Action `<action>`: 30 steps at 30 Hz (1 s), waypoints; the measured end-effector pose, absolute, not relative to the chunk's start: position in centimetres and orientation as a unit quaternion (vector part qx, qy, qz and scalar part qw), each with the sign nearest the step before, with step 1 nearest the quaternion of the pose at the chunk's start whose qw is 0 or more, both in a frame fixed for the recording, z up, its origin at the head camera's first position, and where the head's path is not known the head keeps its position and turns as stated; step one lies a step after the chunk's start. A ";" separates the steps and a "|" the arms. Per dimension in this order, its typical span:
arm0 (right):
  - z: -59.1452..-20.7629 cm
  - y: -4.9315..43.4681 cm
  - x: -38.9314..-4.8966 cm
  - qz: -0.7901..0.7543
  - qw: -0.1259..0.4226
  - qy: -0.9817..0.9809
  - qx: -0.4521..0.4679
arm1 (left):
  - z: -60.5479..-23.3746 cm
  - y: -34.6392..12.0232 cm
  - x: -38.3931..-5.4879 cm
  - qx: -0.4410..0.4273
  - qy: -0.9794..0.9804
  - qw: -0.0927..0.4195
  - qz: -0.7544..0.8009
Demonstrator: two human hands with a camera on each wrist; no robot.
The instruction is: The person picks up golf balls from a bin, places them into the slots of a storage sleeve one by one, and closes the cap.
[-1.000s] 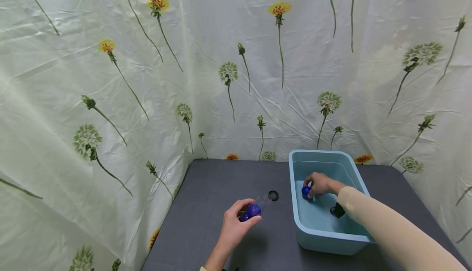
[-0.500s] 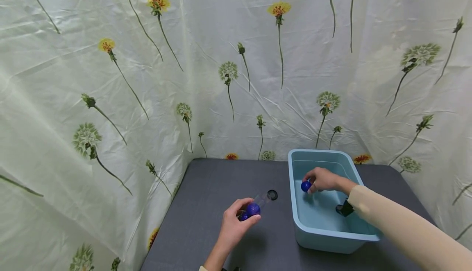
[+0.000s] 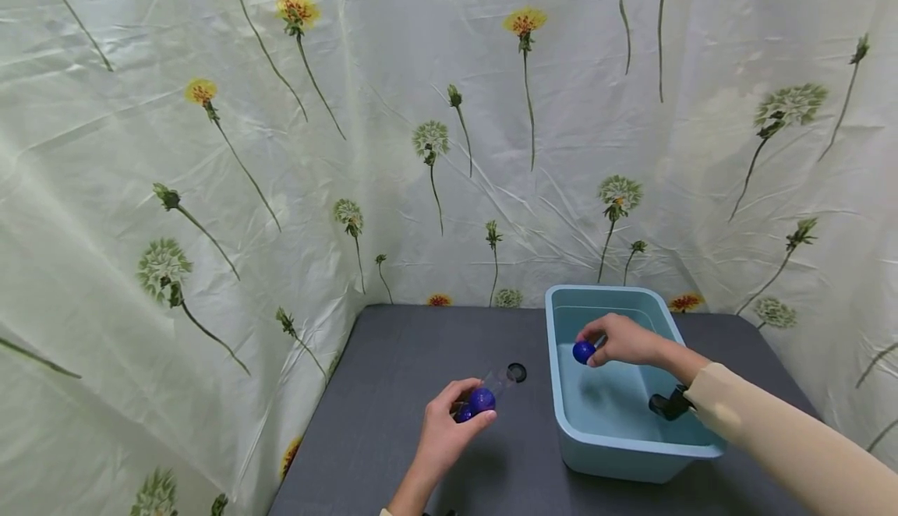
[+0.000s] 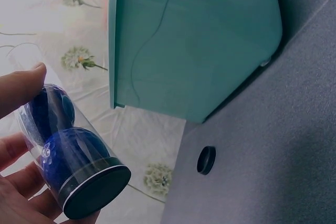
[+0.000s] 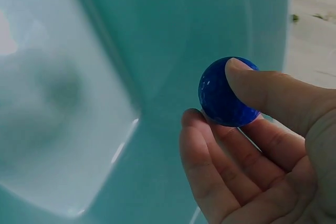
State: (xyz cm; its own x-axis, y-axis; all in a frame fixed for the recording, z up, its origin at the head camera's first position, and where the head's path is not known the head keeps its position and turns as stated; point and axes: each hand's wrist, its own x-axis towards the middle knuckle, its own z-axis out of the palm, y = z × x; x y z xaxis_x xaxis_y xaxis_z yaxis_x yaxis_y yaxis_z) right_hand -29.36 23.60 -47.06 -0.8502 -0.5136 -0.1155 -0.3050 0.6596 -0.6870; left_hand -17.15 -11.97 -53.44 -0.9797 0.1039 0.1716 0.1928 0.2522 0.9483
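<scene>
My left hand [image 3: 449, 432] holds a clear tube [image 3: 500, 380], with its thumb on one side and fingers on the other. Inside the tube sit two blue golf balls [image 4: 73, 153], stacked against a black end cap [image 4: 97, 192]; the opposite end looks uncapped in the left wrist view. Over the inside of a light-blue tub [image 3: 641, 446], my right hand [image 3: 627, 341] pinches another blue golf ball [image 5: 223, 95] between thumb and fingers. The ball hangs above the tub floor, near its left wall. A loose black cap [image 4: 206, 160] lies on the table, left of the tub.
The tub stands on the right part of a dark grey table [image 3: 414, 352]. A flower-printed curtain [image 3: 393, 150] hangs behind and along the left side. The black wrist camera [image 3: 669, 404] sits under my right wrist, inside the tub's outline.
My right hand has risen a little inside the tub and shifted slightly right, still pinching the ball, which is higher. The left hand and its tube have stayed nearly still.
</scene>
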 end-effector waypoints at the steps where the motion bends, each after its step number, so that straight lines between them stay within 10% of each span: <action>1: -46.8 23.6 -29.1 -0.348 0.149 0.897 -0.228 | -53.4 -11.9 -17.1 -0.094 -0.789 0.036 -0.606; 30: -42.5 22.6 -23.3 -0.490 0.118 0.837 -0.212 | -53.1 -11.8 -16.8 -0.099 -0.797 0.041 -0.595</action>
